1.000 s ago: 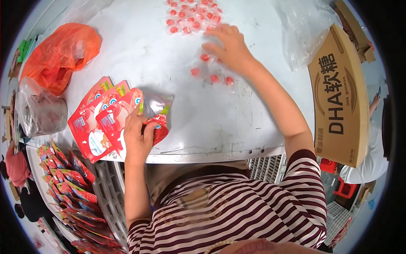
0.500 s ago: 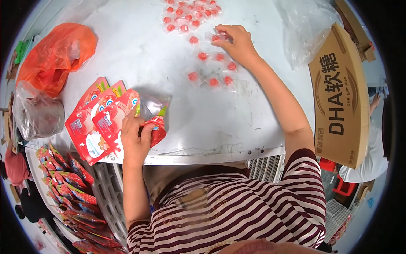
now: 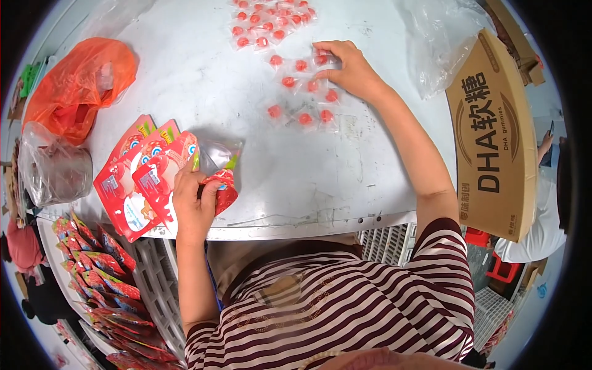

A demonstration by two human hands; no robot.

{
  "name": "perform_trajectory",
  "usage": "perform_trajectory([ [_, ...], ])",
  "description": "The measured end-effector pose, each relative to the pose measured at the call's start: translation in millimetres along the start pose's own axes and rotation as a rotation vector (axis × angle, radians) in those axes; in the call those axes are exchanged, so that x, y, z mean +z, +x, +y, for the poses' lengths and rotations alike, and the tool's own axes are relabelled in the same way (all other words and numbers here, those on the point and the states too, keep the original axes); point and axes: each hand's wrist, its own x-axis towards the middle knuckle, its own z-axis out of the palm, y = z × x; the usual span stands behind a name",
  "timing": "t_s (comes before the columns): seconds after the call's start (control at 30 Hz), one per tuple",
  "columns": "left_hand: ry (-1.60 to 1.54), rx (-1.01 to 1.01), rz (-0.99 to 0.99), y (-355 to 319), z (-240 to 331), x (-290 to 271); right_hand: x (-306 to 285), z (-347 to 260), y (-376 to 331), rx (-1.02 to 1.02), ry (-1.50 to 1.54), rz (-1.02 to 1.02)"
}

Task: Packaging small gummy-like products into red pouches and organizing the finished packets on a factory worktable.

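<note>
Small red candies (image 3: 288, 81), each in a clear wrapper, lie in loose rows mid-surface, at the far side from the wearer's body. Right hand (image 3: 345, 63) at the upper right of this group: thumb and fingers apart, curved about one wrapped candy (image 3: 321, 60) (whether the fingertips press on it, cannot tell). Beyond the rows, a denser candy cluster (image 3: 267, 26) runs to the top edge of view.

Left hand (image 3: 194, 203) well apart from the right, near the front edge of the surface (image 3: 290, 179). It is clamped on an open pouch (image 3: 227, 192), red outside and silvery within, mouth facing away to the right. Just left of that hand, flat red-and-white pouches (image 3: 123, 179) overlap in a fan.

Farther left: a crumpled orange-red plastic bag (image 3: 80, 92); below it, a clear bag (image 3: 58, 166) around something round. Low left, off the surface, many red pouches (image 3: 102, 271) stand packed in a row beside white slatted plastic. Right side: a tall brown carton (image 3: 493, 129), clear plastic sheeting (image 3: 435, 49) next to it. Parts of other people show at both rims.
</note>
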Motion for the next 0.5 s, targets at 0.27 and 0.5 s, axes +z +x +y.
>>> perform_trajectory([
  [0.27,-0.003,-0.003,0.005,0,0,0,27,-25,15,-0.288,-0.334,0.008],
  [0.5,-0.005,-0.013,0.011,-1,-1,0,37,-33,2,-0.376,-0.196,-0.171],
])
